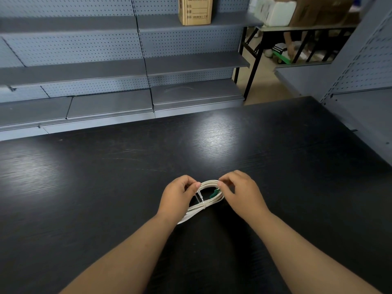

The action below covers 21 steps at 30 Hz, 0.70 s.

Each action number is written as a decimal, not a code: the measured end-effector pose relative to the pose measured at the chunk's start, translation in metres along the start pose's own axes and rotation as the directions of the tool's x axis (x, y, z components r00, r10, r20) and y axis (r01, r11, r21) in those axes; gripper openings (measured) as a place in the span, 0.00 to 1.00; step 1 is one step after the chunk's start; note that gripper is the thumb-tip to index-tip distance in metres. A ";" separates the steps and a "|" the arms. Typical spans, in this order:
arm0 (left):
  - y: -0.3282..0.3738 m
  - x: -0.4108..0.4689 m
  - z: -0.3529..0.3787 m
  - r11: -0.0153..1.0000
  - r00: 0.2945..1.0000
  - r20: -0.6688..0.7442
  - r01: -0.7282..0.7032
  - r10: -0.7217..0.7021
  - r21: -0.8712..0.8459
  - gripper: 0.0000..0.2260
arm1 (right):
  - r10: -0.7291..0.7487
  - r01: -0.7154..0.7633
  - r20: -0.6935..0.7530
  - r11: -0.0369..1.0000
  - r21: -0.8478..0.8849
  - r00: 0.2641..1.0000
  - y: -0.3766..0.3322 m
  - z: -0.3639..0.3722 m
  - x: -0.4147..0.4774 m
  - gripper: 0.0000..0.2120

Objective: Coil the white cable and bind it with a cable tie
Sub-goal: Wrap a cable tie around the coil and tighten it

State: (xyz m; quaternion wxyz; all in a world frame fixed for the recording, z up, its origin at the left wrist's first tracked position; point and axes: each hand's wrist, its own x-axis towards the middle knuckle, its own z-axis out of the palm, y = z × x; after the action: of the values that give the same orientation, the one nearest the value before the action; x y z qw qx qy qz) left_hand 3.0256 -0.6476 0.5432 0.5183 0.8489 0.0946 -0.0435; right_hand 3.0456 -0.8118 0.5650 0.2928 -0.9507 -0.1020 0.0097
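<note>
The white cable [209, 184] lies coiled in a small oval on the black table [106, 187], between my two hands. A white cable tie [201, 200] is wrapped round the strands on the near left of the coil, its tail sticking up. A green connector [214, 193] shows inside the coil on the right. My left hand [179, 197] pinches the coil's left side with thumb and fingers. My right hand [241, 192] pinches the coil's right side near the green connector. The coil's left and right edges are hidden under my fingers.
Grey pegboard shelving [106, 71] runs along the table's far edge, with a cardboard box [195, 10] on an upper shelf. More shelving [364, 81] stands at the right. A folding table [297, 30] with boxes and another person's arm are at the far right.
</note>
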 end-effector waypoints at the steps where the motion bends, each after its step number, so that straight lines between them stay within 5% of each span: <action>1: -0.001 0.000 0.000 1.000 1.000 -0.001 -0.006 0.006 -0.014 0.06 | -0.083 0.084 0.034 0.996 -0.028 0.996 -0.002 0.000 -0.003 0.08; 4: -0.002 0.001 0.000 0.998 1.000 -0.007 -0.020 0.020 -0.051 0.06 | -0.194 0.203 0.121 0.976 -0.073 0.974 -0.012 0.008 -0.011 0.10; 12: -0.003 0.001 0.001 0.997 0.999 -0.027 -0.035 0.033 -0.062 0.05 | 0.009 -0.006 0.028 0.996 -0.094 1.000 -0.031 0.028 -0.015 0.09; 21: -0.003 0.000 0.000 0.997 0.999 -0.033 -0.026 0.024 -0.072 0.06 | 0.078 -0.079 -0.016 0.994 -0.069 0.997 -0.040 0.034 -0.018 0.07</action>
State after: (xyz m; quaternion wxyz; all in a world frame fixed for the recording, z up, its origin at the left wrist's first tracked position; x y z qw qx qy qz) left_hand 3.0254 -0.6464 0.5404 0.5475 0.8313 0.0939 -0.0198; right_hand 3.0179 -0.7643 0.5582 0.2597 -0.9636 -0.0628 0.0113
